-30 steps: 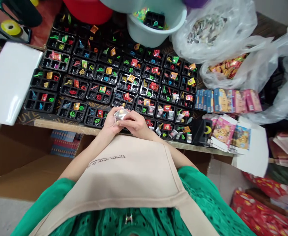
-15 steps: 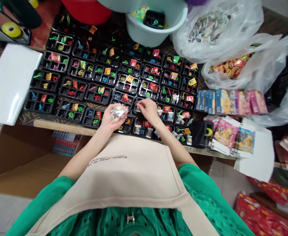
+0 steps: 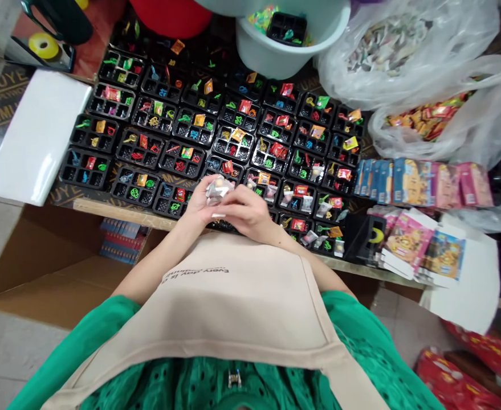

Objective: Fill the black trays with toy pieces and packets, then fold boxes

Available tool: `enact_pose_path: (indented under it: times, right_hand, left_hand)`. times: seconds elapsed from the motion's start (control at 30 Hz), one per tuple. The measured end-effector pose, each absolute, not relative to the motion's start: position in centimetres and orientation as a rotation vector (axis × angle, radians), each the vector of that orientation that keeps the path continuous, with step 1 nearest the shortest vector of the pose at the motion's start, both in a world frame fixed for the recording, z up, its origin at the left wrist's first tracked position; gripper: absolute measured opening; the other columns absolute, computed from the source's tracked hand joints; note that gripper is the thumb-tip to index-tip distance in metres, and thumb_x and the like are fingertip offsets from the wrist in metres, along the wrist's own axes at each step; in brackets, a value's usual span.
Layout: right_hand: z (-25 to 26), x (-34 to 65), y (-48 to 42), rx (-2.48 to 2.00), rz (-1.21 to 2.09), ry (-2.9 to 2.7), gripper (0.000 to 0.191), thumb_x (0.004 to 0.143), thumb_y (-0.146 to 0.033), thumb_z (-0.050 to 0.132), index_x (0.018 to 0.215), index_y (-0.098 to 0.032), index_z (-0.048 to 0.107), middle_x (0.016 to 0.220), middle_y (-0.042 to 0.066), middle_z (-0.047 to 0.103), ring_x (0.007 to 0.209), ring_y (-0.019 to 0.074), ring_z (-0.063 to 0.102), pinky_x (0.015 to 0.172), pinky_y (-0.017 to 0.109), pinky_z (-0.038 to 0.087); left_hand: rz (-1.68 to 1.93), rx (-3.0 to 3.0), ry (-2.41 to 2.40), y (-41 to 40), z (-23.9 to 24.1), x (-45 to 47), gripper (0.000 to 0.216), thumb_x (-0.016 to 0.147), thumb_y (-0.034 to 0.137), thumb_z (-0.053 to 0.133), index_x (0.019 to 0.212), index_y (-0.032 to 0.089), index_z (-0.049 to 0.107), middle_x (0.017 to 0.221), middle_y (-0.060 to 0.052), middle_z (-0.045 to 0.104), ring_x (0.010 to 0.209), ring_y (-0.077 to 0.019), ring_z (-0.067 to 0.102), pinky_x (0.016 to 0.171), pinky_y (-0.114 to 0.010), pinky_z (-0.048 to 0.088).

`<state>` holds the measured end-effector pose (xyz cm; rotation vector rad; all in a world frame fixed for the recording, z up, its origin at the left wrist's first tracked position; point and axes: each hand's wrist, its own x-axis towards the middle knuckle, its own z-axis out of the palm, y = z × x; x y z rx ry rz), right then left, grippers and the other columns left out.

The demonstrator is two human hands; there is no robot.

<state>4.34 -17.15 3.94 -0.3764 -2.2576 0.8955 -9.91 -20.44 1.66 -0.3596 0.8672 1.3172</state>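
Observation:
My left hand (image 3: 199,204) is closed around a bunch of small clear packets (image 3: 216,188) with yellowish pieces inside, held over the front row of black compartment trays (image 3: 135,187). My right hand (image 3: 244,212) sits right beside it, fingers curled and pinching at the bunch. Both hands hover at the table's near edge. The trays hold small coloured plastic toys and little red and orange sachets; some trays to the right of my hands (image 3: 298,200) also carry clear packets.
A pale basin (image 3: 276,54) with toys and a red tub (image 3: 168,14) stand at the back. Clear plastic bags (image 3: 408,40) lie at the right, over a row of coloured boxes (image 3: 421,183). A white sheet stack (image 3: 36,134) lies left. An open cardboard box (image 3: 40,267) is below.
My right hand, which was out over a tray to the right half a second ago, has come back to the packets in my left hand. The view has shifted slightly.

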Motion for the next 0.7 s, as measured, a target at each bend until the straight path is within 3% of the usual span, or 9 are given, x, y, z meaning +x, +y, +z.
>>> enact_pose_path:
  times: [0.17,0.3,0.43,0.6,0.7]
  right_hand:
    - [2.1,6.4,-17.4,-0.97,1.266,-2.132,0.01,0.09,-0.026,0.065,0.085,-0.019,0.071,0.076,0.0,0.071,0.064,0.0122,0.059,0.065,0.026,0.046]
    - [-1.2,7.3,-18.4,-1.081,1.232,-2.39,0.007,0.087,-0.019,0.066,0.082,-0.019,0.071,0.072,-0.001,0.068,0.064,0.012,0.057,0.065,0.025,0.042]
    - [-2.5,7.3,-18.7,-1.008,1.077,-2.491,0.001,0.084,-0.02,0.071,0.084,-0.02,0.072,0.082,0.003,0.066,0.079,0.0166,0.058,0.073,0.029,0.045]
    - [-0.3,6.0,-18.3,-0.759,0.966,-2.278,0.03,0.085,-0.039,0.072,0.11,-0.023,0.07,0.104,0.008,0.061,0.092,0.0202,0.058,0.082,0.037,0.051]
    - [0.7,4.7,-18.0,-0.515,0.886,-2.322,0.021,0.092,-0.035,0.064,0.109,-0.026,0.071,0.106,0.008,0.062,0.093,0.0198,0.058,0.08,0.038,0.051]
  left_hand:
    - [1.404,-0.449,0.786,-22.3,2.6,-13.5,0.01,0.077,0.02,0.066,0.074,0.017,0.057,0.078,-0.005,0.064,0.069,-0.0118,0.064,0.05,-0.014,0.048]
    - [1.407,-0.426,0.788,-24.0,2.6,-14.6,0.008,0.076,0.019,0.066,0.076,0.017,0.059,0.078,-0.006,0.064,0.067,-0.0124,0.064,0.044,-0.014,0.043]
    - [1.334,-0.436,0.806,-24.9,2.1,-14.0,0.006,0.078,0.019,0.065,0.078,0.016,0.06,0.078,-0.006,0.064,0.066,-0.0124,0.064,0.042,-0.014,0.043]
    - [1.293,-0.381,0.914,-24.8,1.7,-12.2,0.003,0.08,0.017,0.063,0.08,0.015,0.061,0.074,-0.003,0.067,0.063,-0.0135,0.066,0.046,-0.018,0.05]
    - [1.308,-0.342,0.925,-24.7,1.6,-11.1,0.004,0.08,0.015,0.064,0.077,0.015,0.061,0.065,0.001,0.065,0.049,-0.0089,0.06,0.043,-0.017,0.047]
